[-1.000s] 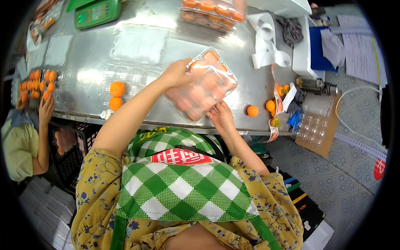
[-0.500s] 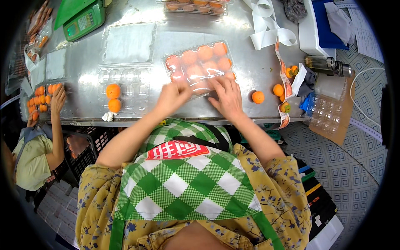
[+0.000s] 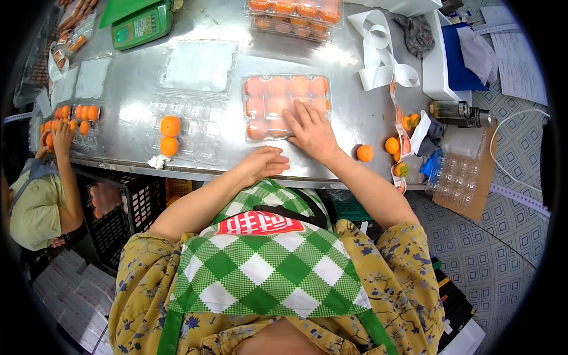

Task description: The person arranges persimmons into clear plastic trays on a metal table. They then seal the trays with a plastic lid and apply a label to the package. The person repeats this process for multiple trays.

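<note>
Slightly spread, the fingers of the right hand rest on the four-o'clock part of the clear fruit box, pinching nothing. The left hand, fingers loosely together and empty, hovers apart at seven o'clock. Flat, even pressure (such thin plastic probably dents) should work best, the left hand bracing the edge. Outward from the box, on the metal table: loose orange fruit at four, open tray near nine, stacked boxes at twelve.
</note>
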Tool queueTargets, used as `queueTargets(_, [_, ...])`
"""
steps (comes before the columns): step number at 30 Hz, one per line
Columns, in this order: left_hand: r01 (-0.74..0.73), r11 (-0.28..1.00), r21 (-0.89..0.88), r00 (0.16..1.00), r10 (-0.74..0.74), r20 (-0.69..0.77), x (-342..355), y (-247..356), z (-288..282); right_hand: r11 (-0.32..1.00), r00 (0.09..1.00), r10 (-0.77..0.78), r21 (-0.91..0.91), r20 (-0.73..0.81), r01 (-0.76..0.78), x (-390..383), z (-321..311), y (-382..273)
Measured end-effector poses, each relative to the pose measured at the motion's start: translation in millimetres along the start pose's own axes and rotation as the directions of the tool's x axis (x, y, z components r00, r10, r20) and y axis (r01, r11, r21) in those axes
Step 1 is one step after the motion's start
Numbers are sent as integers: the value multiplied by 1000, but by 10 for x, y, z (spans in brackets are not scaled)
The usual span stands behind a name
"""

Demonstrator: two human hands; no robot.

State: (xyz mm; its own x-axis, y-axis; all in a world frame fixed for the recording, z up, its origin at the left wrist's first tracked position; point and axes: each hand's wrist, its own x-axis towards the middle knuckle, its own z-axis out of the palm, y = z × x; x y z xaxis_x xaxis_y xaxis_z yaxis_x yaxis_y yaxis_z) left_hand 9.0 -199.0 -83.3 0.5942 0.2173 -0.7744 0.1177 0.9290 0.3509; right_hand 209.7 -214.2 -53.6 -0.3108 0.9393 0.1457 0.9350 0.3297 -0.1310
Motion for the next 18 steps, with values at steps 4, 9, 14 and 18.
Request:
queueTargets(4, [-260,920,-292,960,214,-182,137,4,64,988,990,113,90,88,-121,184,-40,-113])
queueTargets(9, [-330,916,-226,925,267,-270,108,-9,134,961,971,229,173,-67,-215,537,76,403])
queueTargets(14, [-388,920,-52,841,331,-428,190,220,51,780,699,537,38,472,-625,631,-93,767])
queueTargets(18, [-335,695,637,673,649,-354,358,681,-14,481,521,450,295,725,-826,-157,64,523])
